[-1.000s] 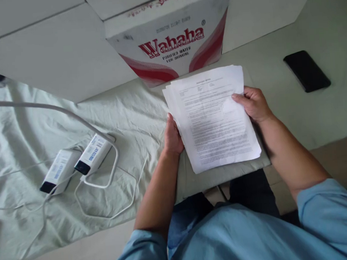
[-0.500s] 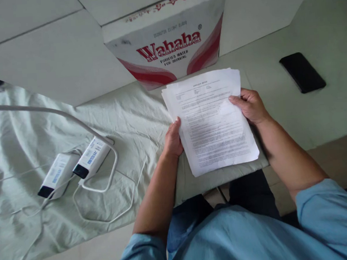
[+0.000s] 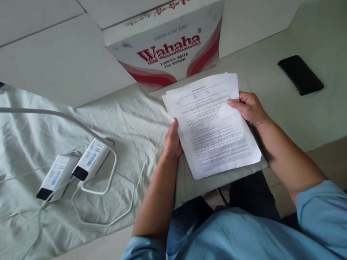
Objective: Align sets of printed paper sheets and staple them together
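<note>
A small stack of printed paper sheets (image 3: pixel 215 131) is held between my two hands above the near edge of the table. My left hand (image 3: pixel 173 140) grips the stack's left edge, thumb on top and fingers hidden beneath. On the right edge, my right hand (image 3: pixel 251 108) pinches the sheets with its thumb lying over the print and its other fingers behind. The top page carries a heading and dense lines of text too small to read. The sheets are slightly fanned at the upper left corner.
A white and red Wahaha water carton (image 3: pixel 170 43) stands against the white panel behind the papers. A black phone (image 3: pixel 300 74) lies at the right. Two white power banks (image 3: pixel 92 158) with white cables rest on the wrinkled green cloth (image 3: pixel 125 127) at the left.
The papers have shifted and tilted very slightly in my hands, their top edge a little lower. Both hands keep their grip.
</note>
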Available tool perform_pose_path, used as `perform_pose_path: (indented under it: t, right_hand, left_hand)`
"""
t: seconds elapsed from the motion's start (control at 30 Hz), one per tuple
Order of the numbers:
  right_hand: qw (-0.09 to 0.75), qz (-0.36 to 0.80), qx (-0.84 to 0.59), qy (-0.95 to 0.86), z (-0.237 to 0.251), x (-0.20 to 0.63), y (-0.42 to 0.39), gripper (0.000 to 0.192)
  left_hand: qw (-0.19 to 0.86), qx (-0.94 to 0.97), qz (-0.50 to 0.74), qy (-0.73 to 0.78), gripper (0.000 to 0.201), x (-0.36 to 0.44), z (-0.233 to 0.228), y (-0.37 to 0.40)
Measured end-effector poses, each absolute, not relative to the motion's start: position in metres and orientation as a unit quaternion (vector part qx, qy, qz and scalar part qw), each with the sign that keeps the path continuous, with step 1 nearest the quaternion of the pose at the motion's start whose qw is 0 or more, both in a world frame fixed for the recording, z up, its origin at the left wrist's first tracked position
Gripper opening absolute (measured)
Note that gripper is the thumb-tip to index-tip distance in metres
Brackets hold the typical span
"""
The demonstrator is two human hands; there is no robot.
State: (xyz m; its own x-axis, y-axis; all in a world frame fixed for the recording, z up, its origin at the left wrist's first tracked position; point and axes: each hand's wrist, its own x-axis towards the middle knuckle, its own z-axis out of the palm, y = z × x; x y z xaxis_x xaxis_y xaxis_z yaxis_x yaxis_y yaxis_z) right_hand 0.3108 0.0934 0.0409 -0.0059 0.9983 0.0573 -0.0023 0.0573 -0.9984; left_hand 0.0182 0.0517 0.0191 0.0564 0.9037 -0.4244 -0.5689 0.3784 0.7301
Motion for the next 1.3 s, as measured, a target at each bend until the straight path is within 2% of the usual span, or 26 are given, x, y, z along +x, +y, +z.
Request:
perform_pose_path:
  t: [0.47, 0.67, 1.1, 1.3]
  right_hand:
    - [0.514, 0.480, -0.493, -0.512, 0.039, 0.311, 0.094, 0.026]
    - [0.518, 0.482, -0.497, -0.503, 0.038, 0.311, 0.095, 0.027]
    - [0.513, 0.455, -0.507, -0.523, 0.035, 0.312, 0.096, 0.038]
    - [0.595, 0.367, -0.555, -0.451, 0.025, 0.318, 0.108, 0.036]
  left_hand:
    - [0.667, 0.196, 0.541, 0.473, 0.053, 0.022, 0.016, 0.052]
    - [0.626, 0.203, 0.557, 0.507, 0.052, 0.026, 0.016, 0.052]
    - [0.616, 0.221, 0.567, 0.500, 0.057, 0.026, 0.012, 0.050]
    - [0.599, 0.215, 0.586, 0.501, 0.052, 0.027, 0.014, 0.050]
